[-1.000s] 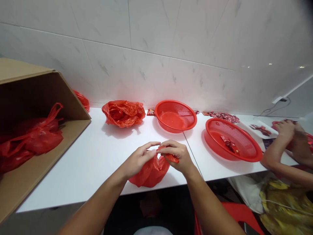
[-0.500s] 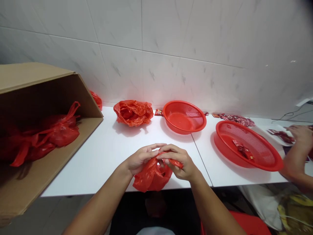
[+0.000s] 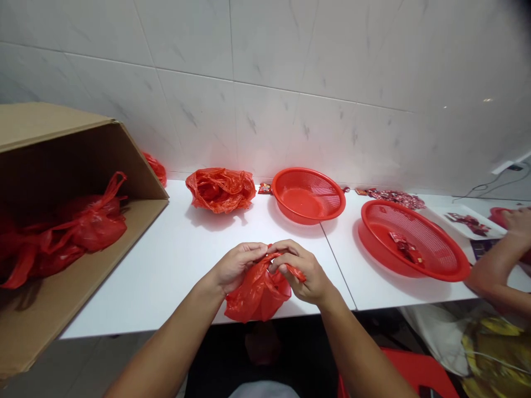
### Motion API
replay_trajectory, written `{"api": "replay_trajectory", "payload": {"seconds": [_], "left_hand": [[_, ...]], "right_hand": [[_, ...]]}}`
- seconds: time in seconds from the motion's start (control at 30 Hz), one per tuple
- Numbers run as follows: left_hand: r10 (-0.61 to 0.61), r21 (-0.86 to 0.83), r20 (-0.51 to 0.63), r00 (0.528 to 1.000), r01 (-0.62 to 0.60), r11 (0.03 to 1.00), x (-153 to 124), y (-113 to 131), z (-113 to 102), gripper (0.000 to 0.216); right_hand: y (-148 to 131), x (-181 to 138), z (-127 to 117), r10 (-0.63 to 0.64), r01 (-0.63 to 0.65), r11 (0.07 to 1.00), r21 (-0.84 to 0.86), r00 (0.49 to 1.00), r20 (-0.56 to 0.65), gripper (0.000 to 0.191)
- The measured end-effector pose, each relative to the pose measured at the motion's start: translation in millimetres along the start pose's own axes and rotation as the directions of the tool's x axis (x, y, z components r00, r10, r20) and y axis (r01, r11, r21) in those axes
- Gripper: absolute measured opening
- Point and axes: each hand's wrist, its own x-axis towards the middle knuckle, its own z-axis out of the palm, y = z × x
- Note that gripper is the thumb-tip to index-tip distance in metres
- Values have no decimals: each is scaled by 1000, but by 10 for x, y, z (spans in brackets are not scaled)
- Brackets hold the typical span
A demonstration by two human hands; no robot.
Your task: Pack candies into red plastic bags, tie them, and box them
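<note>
A red plastic bag (image 3: 259, 296) hangs from both my hands at the front edge of the white table. My left hand (image 3: 236, 268) pinches the bag's gathered top at its left side. Around the twisted handle part, the fingers of my right hand (image 3: 302, 272) are curled, with a strip of red plastic sticking out to the right. The fingertips of both hands nearly meet above the bag. What lies inside the bag is hidden.
Left, a cardboard box (image 3: 143, 221) lies on its side holding tied red bags (image 3: 95, 224). Behind stand a crumpled red bag (image 3: 222, 190) and a red basket (image 3: 307, 196). Right are another basket (image 3: 415, 221) with small packets, a white tray (image 3: 452, 226) and a co-worker's arm (image 3: 498, 265).
My fingers have shifted slightly at the bag's top, closing the gap there. The view has turned a little to the right. The co-worker's hand has moved right, away from the white tray.
</note>
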Motion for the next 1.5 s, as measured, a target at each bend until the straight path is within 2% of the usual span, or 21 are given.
{"api": "replay_trajectory", "payload": {"seconds": [0.2,0.37,0.47,0.63,0.7,0.77,0.83,0.87,0.93,0.97,1.0,1.07,1.13,1.17,1.23,1.27,1.3,1.33,1.4,1.43,1.5], "left_hand": [[5,-37,-5,1000,-5,999,-31,-9,-50,26],[137,184,-116,984,-114,976,-69,110,-35,31],[225,279,-185,957,-168,946,-113,215,-152,33],[279,219,-406,870,-204,954,-265,269,-539,31],[277,212,-443,853,-201,956,-312,232,-619,32],[302,240,-418,857,-217,946,-326,186,-599,33],[353,319,-352,867,-244,916,-313,153,-488,32],[374,368,-306,875,-254,895,-303,143,-411,31],[384,456,-187,904,-267,849,-290,138,-246,28],[376,485,-114,920,-279,829,-290,138,-172,27],[360,509,-37,932,-292,810,-297,139,-113,28],[324,561,76,943,-309,768,-328,131,-52,28],[350,653,47,936,-294,698,-370,99,-70,24],[387,709,-15,922,-263,654,-389,72,-100,33],[463,804,-137,876,-175,568,-410,-3,-172,78],[478,838,-160,864,-137,528,-408,-46,-201,99],[469,867,-150,870,-113,485,-399,-87,-220,107],[450,891,-124,885,-100,443,-385,-123,-230,99],[402,926,-89,911,-73,371,-353,-167,-234,60],[385,932,-100,918,-49,359,-342,-172,-239,43],[361,912,-176,916,14,410,-343,-158,-287,25]], "right_hand": [[3,5,16,-1,1,1000,5,1000,25,28],[33,-41,21,26,-25,999,20,998,-50,36],[117,-197,-25,115,-114,993,26,991,-72,41],[327,-650,-121,351,-345,930,124,936,-32,46],[380,-784,-121,415,-408,901,143,910,-19,48],[394,-834,-83,443,-437,884,168,897,0,45],[380,-790,-7,473,-469,869,160,881,15,30],[370,-739,44,489,-487,864,128,872,16,39],[365,-601,164,511,-511,859,-5,859,-2,90],[375,-524,228,513,-511,854,-91,859,-12,106],[392,-450,292,510,-504,847,-170,860,-12,108],[445,-327,401,512,-491,829,-267,859,9,75],[497,-247,475,530,-503,812,-297,848,15,31],[513,-221,497,539,-513,802,-305,843,-2,21],[512,-183,524,541,-530,787,-316,839,-60,17],[492,-163,534,530,-526,792,-311,844,-78,17],[461,-141,547,509,-508,810,-294,857,-79,18],[421,-114,562,477,-476,839,-266,877,-63,19],[331,-56,596,397,-393,900,-190,918,-19,20],[289,-30,610,353,-350,925,-149,935,-2,20],[232,-5,612,273,-272,960,-72,962,13,27]]}}
